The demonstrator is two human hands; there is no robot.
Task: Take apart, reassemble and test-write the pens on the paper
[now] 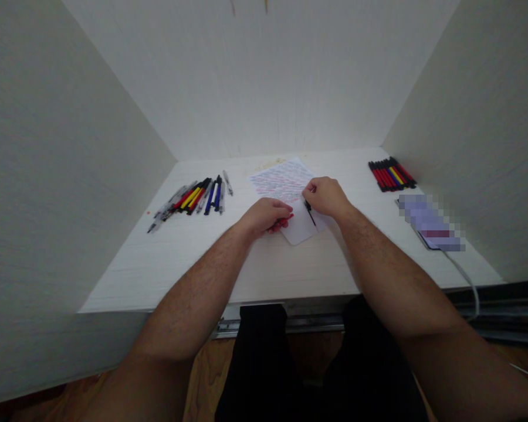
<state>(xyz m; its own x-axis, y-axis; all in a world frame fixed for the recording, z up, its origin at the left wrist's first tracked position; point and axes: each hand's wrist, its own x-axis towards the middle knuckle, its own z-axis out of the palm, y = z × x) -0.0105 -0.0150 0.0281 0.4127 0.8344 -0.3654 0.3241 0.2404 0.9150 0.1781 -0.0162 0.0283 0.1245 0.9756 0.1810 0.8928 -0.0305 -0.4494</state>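
Note:
My left hand (270,215) is closed around a red pen barrel (284,221), most of it hidden by the fingers. Just to the right, my right hand (325,194) pinches a black pen part with a thin refill (310,213) that points down toward me. Both hands hover over or rest on a sheet of paper (297,231); I cannot tell which. Its far half is covered in rows of coloured scribbles, and the near half is white.
On the left of the white desk (193,264) lies a loose pile of pens (193,198), some clear, others red, yellow or blue. At the right, several pens (391,174) lie in a neat row. Nearer me is a phone (431,224) with a white cable (466,275). Panels enclose the desk.

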